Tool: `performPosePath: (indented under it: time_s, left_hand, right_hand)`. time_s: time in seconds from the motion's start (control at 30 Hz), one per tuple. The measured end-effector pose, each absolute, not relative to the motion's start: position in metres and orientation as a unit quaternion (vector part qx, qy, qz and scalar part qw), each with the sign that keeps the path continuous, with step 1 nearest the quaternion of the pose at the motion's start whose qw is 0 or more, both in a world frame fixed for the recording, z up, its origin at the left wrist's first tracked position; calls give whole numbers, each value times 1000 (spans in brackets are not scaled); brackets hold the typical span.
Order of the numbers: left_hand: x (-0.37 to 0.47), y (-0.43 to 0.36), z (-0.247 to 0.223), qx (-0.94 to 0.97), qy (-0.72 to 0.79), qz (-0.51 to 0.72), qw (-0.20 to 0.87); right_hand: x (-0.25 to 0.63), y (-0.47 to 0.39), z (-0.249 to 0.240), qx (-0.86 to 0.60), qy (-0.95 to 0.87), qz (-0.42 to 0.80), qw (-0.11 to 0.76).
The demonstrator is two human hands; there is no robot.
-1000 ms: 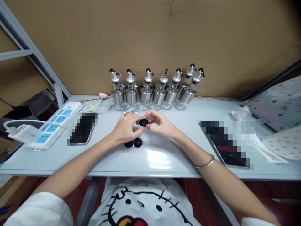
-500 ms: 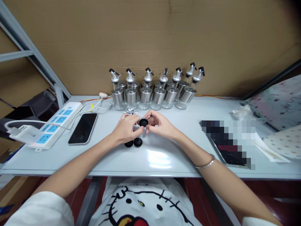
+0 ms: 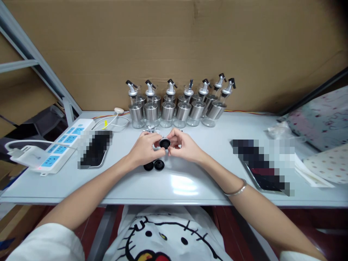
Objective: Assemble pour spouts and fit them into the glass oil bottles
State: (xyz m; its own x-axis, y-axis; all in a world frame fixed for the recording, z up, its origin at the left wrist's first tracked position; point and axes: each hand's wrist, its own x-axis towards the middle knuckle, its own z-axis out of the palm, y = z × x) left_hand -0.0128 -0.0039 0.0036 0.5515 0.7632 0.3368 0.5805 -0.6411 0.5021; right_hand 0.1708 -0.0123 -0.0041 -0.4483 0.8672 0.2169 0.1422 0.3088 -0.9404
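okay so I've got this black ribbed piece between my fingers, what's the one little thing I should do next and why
I'd probably steady the black ribbed piece with your left hand and press gently around its rim with your right hand: both hands' fingertips are at it, and a silver edge shows behind it, though I can't tell how firmly they fit.

Even, fairly bright light, white glare on the glossy tabletop (image 3: 127,186), wide-angle stretch toward dark-cornered edges.
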Motion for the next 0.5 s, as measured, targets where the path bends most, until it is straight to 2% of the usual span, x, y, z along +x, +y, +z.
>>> performPosePath:
  time_s: [0.2, 0.5]
  left_hand:
    - [-13, -4, 4, 864, 380, 283, 168]
    - [-12, -6, 3, 862, 391, 273, 173]
  right_hand:
    - [170, -13, -1, -358, -694, 501, 373]
    - [171, -13, 0, -364, -704, 480, 377]
